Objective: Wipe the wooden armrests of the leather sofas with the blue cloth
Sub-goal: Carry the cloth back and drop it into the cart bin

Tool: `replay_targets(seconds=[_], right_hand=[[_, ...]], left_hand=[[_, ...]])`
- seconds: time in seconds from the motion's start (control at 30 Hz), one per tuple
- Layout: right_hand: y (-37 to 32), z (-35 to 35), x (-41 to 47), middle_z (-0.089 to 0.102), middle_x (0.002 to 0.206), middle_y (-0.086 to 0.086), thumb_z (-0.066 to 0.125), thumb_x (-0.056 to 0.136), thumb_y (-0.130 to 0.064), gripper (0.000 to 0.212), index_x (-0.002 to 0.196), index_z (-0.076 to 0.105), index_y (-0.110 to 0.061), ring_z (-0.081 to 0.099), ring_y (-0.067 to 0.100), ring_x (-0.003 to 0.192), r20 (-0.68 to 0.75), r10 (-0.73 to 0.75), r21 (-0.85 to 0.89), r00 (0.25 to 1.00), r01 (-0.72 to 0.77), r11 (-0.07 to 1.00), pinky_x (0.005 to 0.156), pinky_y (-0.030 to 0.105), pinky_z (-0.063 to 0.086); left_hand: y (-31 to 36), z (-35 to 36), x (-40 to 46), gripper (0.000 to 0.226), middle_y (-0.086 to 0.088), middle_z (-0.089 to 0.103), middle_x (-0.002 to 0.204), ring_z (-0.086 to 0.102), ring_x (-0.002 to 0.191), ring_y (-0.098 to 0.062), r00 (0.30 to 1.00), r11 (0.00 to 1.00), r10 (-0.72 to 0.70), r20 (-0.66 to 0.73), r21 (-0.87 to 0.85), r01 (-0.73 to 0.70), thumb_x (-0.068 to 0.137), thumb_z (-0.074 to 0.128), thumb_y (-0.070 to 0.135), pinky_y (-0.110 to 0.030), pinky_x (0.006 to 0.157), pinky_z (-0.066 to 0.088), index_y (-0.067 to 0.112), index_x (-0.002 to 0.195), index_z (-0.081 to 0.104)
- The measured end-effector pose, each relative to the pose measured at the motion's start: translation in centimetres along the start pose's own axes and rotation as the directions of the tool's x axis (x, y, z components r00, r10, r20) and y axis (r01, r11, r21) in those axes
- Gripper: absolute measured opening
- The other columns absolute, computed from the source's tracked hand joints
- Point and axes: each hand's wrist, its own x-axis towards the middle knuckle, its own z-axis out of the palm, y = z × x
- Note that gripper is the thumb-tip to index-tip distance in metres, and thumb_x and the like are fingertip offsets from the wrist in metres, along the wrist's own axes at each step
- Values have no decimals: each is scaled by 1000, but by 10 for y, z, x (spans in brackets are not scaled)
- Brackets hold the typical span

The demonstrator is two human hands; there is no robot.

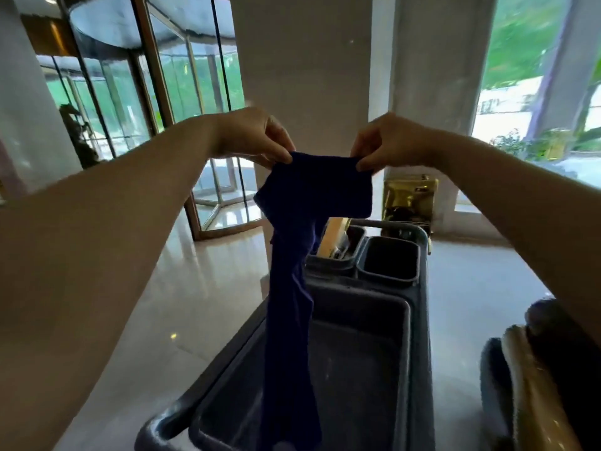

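My left hand (257, 138) and right hand (387, 144) each pinch a top corner of the blue cloth (302, 229), which hangs over the grey cleaning cart (419, 320).

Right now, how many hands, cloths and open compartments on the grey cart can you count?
Hands: 2, left hand and right hand, both pinching the cloth
Blue cloth: 1
Cart compartments: 3, large tray, small empty bin, small bin with tools
Total: 6
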Motion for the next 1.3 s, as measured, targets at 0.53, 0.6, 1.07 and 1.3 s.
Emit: replay_targets(seconds=[0.53, 0.6, 1.07, 1.3], right_hand=[[108, 144, 4, 63, 63, -8, 71, 70, -5, 15, 78, 69, -18, 57, -2, 54, 104, 456, -57, 884, -453, 890, 55, 12, 42], [123, 174, -3, 62, 64, -8, 71, 70, -6, 14, 79, 69, -17, 55, -3, 54, 136, 493, -33, 859, -493, 869, 55, 11, 42], [205, 366, -72, 62, 76, -2, 69, 72, -11, 14, 86, 68, -11, 56, 9, 72, 423, 661, -59, 619, -710, 702, 58, 15, 39], [218, 405, -88, 62, 84, -3, 70, 74, -12, 14, 87, 66, -16, 59, 11, 79, 502, 680, -29, 535, -775, 631, 68, 21, 46]], left_hand=[[-173, 148, 94, 10, -1, 71, 87, 66, 80, -10, 917, 978, 48, 397, -207, 39, 78, 67, 16, -19, 68, 54, 16, 85, 73], [-197, 172, 94, 11, -8, 70, 90, 65, 80, -14, 908, 971, -4, 418, -217, 104, 79, 66, 12, -22, 69, 56, 11, 88, 71], [-326, 344, 53, 10, 2, 67, 71, 63, 70, -9, 803, 902, -246, 544, -174, 394, 75, 70, 7, -21, 64, 50, 18, 74, 68], [-344, 374, 43, 10, -1, 68, 82, 63, 79, -11, 789, 890, -294, 539, -147, 432, 77, 70, 9, -24, 76, 51, 13, 85, 69]])
